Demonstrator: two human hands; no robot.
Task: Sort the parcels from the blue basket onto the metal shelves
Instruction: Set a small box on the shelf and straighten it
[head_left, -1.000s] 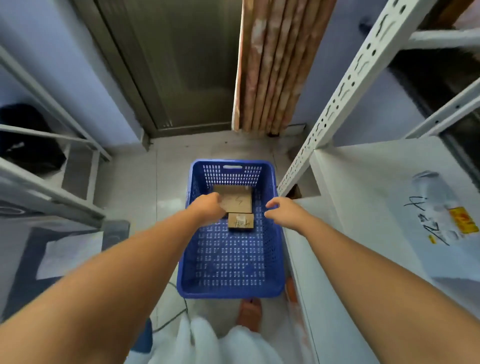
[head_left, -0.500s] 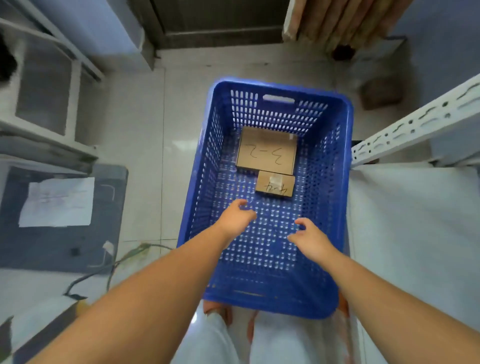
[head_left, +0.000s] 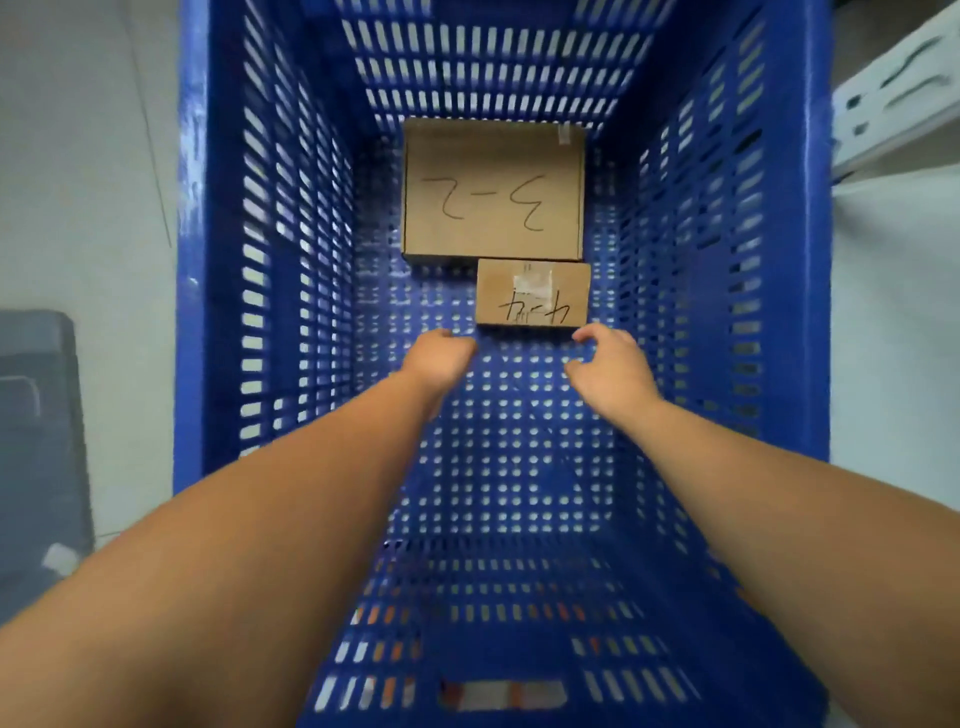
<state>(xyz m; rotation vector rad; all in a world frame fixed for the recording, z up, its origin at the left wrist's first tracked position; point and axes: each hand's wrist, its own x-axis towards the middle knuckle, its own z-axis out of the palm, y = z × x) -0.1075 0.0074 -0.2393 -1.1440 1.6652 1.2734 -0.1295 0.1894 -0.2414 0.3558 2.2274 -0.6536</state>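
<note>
The blue basket (head_left: 223, 291) fills the head view, seen from straight above. Two cardboard parcels lie on its floor at the far end. The large parcel (head_left: 493, 189) is marked "3-2". The small parcel (head_left: 533, 292) marked "4-4" lies against its near right edge. Both my arms reach down into the basket. My left hand (head_left: 439, 358) is just short of the small parcel's near left corner, fingers loosely curled and holding nothing. My right hand (head_left: 610, 366) hovers at the parcel's near right corner with thumb and fingers spread, and its fingertips are close to the box.
A white metal shelf post (head_left: 893, 98) and a white shelf surface (head_left: 893, 332) stand to the right of the basket. Pale floor tiles (head_left: 88, 156) lie to the left. A dark grey mat (head_left: 36, 441) lies at the left edge.
The view has dropped closer over the basket. Both hands have moved forward along the basket floor to the near edge of the small parcel.
</note>
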